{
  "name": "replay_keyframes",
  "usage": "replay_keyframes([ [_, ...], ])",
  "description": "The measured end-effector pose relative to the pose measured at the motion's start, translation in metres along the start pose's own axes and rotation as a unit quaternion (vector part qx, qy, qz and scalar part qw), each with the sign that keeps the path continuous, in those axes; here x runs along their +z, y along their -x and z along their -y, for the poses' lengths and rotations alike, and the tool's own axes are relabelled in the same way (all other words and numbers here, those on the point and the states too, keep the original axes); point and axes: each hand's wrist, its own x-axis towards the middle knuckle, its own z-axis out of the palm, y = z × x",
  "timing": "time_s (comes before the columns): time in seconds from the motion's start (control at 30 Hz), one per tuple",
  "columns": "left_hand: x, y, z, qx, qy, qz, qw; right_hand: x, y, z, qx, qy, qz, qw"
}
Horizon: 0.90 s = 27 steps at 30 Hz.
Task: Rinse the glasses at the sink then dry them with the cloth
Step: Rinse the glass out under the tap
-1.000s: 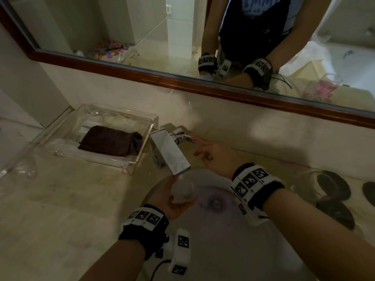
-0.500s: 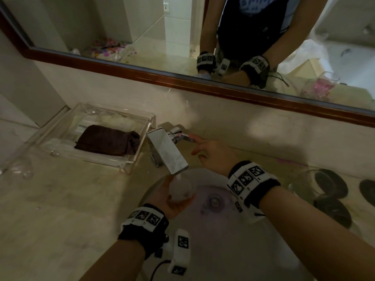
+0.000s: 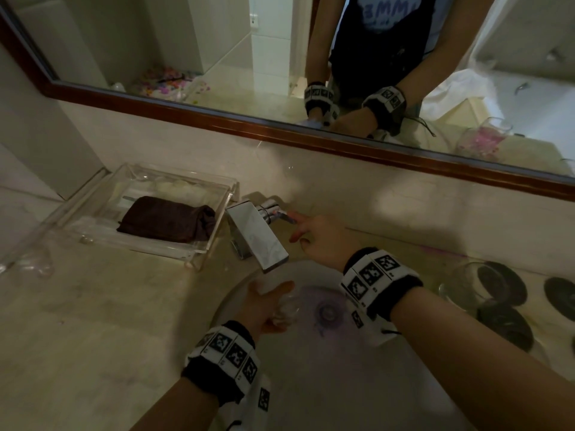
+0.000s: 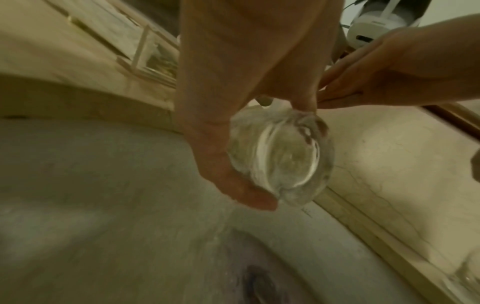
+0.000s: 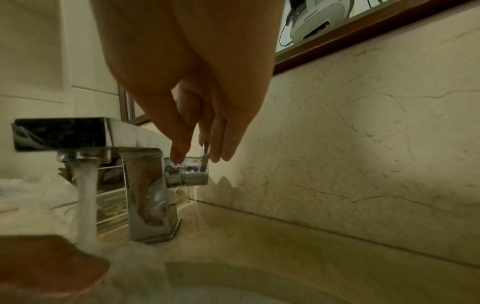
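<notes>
My left hand (image 3: 264,303) grips a clear glass (image 3: 287,307) over the sink basin (image 3: 311,374), just below the chrome faucet (image 3: 256,234). In the left wrist view the glass (image 4: 280,160) shows its thick base, held between thumb and fingers of my left hand (image 4: 233,102). Water runs from the spout (image 5: 85,195) onto that hand. My right hand (image 3: 317,237) reaches the small faucet lever (image 3: 284,215). In the right wrist view its fingertips (image 5: 218,152) pinch the lever (image 5: 205,158). A dark brown cloth (image 3: 169,222) lies folded in a clear tray (image 3: 199,255).
A second clear glass (image 3: 463,284) stands right of the basin beside several dark round coasters (image 3: 504,284). Another clear glass (image 3: 34,262) lies at the far left of the counter. A wood-framed mirror (image 3: 311,138) runs along the wall behind.
My right hand has moved forward from beside the lever onto it. My left hand has lowered the glass slightly from under the spout into the basin.
</notes>
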Motion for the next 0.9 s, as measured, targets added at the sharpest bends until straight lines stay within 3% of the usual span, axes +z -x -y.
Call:
replay_keyframes([
  [0.1, 0.000, 0.002, -0.003, -0.057, 0.039, -0.017, 0.997, 0.001, 0.005, 0.006, -0.018, 0.029, -0.003, 0.999],
  [0.23, -0.002, 0.014, -0.008, -0.123, 0.146, 0.050, 0.980, 0.003, 0.006, 0.008, -0.029, 0.038, 0.000, 0.999],
  [0.33, 0.002, 0.018, -0.008, -0.129, 0.187, 0.085, 0.970, 0.000, 0.005, 0.008, -0.026, 0.034, 0.011, 0.999],
  [0.43, 0.006, 0.020, -0.008, -0.121, 0.157, 0.087, 0.976, -0.008, 0.005, 0.008, -0.031, 0.048, 0.044, 0.997],
  [0.6, 0.008, 0.025, -0.001, -0.035, -0.005, 0.066, 0.997, -0.019, 0.018, 0.001, -0.017, 0.046, -0.047, 0.998],
  [0.63, 0.010, 0.029, -0.002, -0.017, -0.028, 0.068, 0.997, -0.021, 0.024, 0.000, -0.002, 0.048, -0.043, 0.998],
  [0.77, 0.022, 0.038, 0.001, 0.104, -0.151, 0.035, 0.982, -0.024, 0.054, 0.001, 0.061, 0.082, 0.097, 0.990],
  [0.9, 0.034, 0.043, -0.005, 0.186, -0.237, 0.049, 0.952, -0.031, 0.085, 0.010, 0.086, 0.093, 0.098, 0.987],
])
